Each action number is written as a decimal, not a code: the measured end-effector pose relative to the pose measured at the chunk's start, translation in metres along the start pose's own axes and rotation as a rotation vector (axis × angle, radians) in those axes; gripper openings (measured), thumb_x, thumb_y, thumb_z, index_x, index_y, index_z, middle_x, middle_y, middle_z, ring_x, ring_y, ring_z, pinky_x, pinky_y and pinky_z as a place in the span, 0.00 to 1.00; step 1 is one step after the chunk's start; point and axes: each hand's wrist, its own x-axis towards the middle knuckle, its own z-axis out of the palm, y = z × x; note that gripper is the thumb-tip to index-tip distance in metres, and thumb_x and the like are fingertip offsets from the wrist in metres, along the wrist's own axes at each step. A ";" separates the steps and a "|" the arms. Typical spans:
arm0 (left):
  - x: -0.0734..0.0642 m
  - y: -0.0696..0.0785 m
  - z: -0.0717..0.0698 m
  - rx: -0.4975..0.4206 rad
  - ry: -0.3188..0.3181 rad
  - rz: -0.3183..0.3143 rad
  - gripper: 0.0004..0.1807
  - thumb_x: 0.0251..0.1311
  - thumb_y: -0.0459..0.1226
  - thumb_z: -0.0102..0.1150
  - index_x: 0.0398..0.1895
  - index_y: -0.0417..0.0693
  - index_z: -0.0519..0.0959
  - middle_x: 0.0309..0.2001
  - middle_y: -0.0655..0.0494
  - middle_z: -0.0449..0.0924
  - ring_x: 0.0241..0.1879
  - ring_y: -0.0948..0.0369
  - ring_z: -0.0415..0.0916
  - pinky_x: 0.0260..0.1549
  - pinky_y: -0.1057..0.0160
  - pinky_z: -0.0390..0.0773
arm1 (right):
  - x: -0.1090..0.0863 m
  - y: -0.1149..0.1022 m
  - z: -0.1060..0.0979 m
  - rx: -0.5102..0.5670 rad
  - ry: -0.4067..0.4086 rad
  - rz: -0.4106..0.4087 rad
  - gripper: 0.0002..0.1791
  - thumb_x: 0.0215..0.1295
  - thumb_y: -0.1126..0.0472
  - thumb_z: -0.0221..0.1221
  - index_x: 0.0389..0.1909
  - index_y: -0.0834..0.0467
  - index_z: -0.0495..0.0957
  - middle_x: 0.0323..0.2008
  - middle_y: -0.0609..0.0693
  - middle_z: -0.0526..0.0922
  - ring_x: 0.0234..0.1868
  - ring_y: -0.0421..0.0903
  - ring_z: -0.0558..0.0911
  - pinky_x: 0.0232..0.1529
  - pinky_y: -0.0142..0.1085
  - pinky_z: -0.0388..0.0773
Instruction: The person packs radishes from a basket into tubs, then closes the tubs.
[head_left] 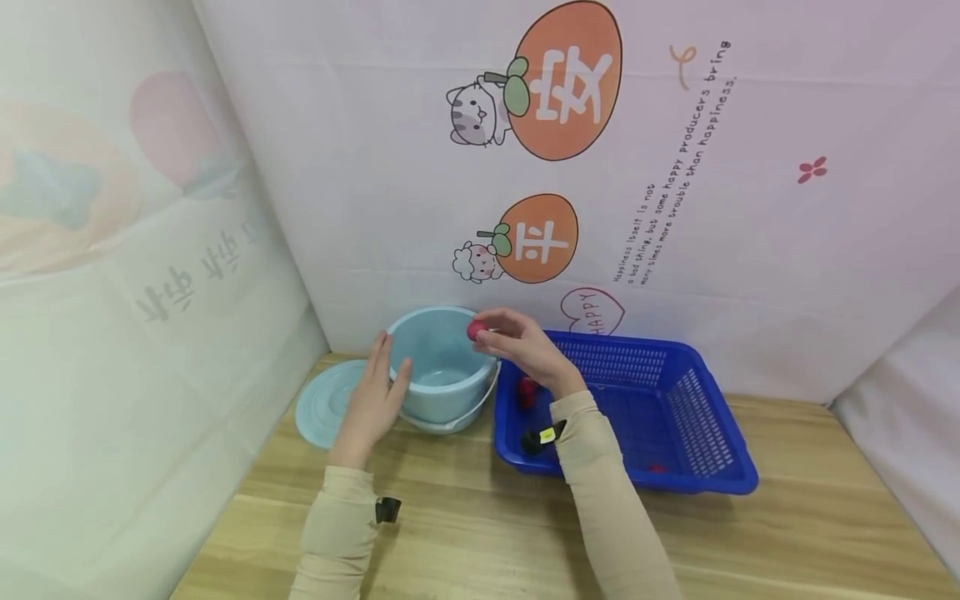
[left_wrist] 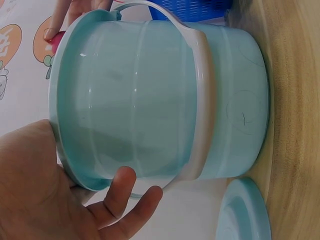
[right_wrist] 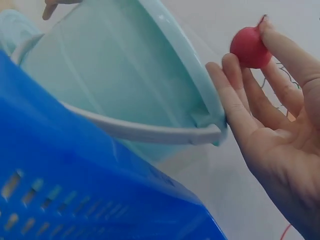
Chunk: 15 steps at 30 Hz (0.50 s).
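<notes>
A light-blue bucket (head_left: 442, 400) stands upright by the back wall, its pale handle (left_wrist: 204, 105) lowered against the side. My left hand (head_left: 373, 406) rests at the bucket's left rim, with fingers fairly straight and the thumb apart. Above the right rim, my right hand (head_left: 528, 348) pinches a small red ball-like thing (right_wrist: 251, 47) with a short stem between thumb and fingers. The lower fingers of that hand are beside the rim in the right wrist view. In the head view, the visible inside of the bucket (head_left: 438, 354) shows only its blue wall and floor.
Right of the bucket sits a blue plastic basket (head_left: 723, 482) with slotted walls. Inside it are red things (head_left: 527, 390) at the left and a small red piece (head_left: 657, 468) near the front. The bucket's round lid (head_left: 318, 408) lies left on the wooden table (head_left: 465, 533).
</notes>
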 end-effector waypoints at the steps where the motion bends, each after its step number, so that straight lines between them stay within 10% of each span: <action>1: 0.000 0.001 0.001 0.000 0.002 0.003 0.41 0.84 0.58 0.34 0.87 0.41 0.45 0.87 0.48 0.37 0.81 0.39 0.51 0.70 0.27 0.60 | 0.001 0.001 0.001 0.008 -0.001 -0.003 0.18 0.77 0.68 0.61 0.64 0.64 0.77 0.58 0.61 0.82 0.61 0.63 0.83 0.66 0.56 0.76; 15: 0.000 0.002 0.001 -0.005 -0.007 0.020 0.41 0.85 0.57 0.33 0.86 0.39 0.44 0.87 0.46 0.37 0.78 0.36 0.57 0.69 0.31 0.65 | 0.008 0.005 0.011 -0.056 -0.012 -0.011 0.17 0.76 0.68 0.60 0.63 0.62 0.78 0.57 0.60 0.83 0.64 0.67 0.80 0.65 0.47 0.79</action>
